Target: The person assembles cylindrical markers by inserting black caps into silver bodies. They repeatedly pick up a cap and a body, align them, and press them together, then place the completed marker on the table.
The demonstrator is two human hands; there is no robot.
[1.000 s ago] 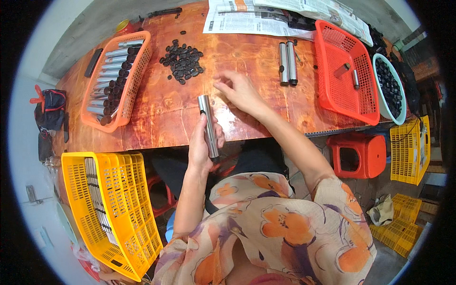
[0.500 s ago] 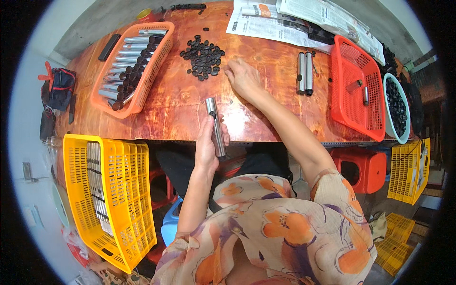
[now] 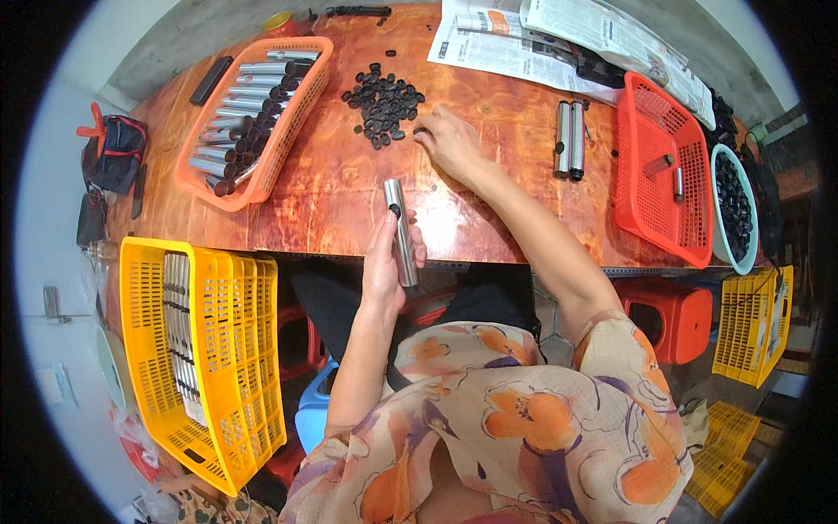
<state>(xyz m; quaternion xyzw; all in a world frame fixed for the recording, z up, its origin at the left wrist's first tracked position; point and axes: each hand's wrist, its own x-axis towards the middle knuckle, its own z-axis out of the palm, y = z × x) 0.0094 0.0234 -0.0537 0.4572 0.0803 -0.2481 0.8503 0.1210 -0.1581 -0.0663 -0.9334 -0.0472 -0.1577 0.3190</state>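
My left hand (image 3: 384, 260) is closed round a shiny metal tube (image 3: 400, 231), held tilted above the table's front edge. The tube has a dark hole in its side near the upper end. Farther forward, my right hand (image 3: 449, 144) rests low over the table with its fingers bent. A small black oval piece (image 3: 422, 131) shows dark at its fingertips, partly covered by them. Just left of that hand lies a loose pile of similar black oval pieces (image 3: 382, 105) on the reddish-brown table (image 3: 340, 192).
An orange basket (image 3: 253, 190) of metal tubes stands left. Two tubes (image 3: 569, 140) lie right, near a red basket (image 3: 624, 210) and a pale bowl (image 3: 724, 253) of black parts. Newspapers (image 3: 489, 65) cover the back. A yellow crate (image 3: 236, 349) stands below the left table edge.
The whole view has shifted slightly. My right hand stays beside the pile, and a dark piece now shows at its fingertips. My left hand keeps the tube in nearly the same pose.
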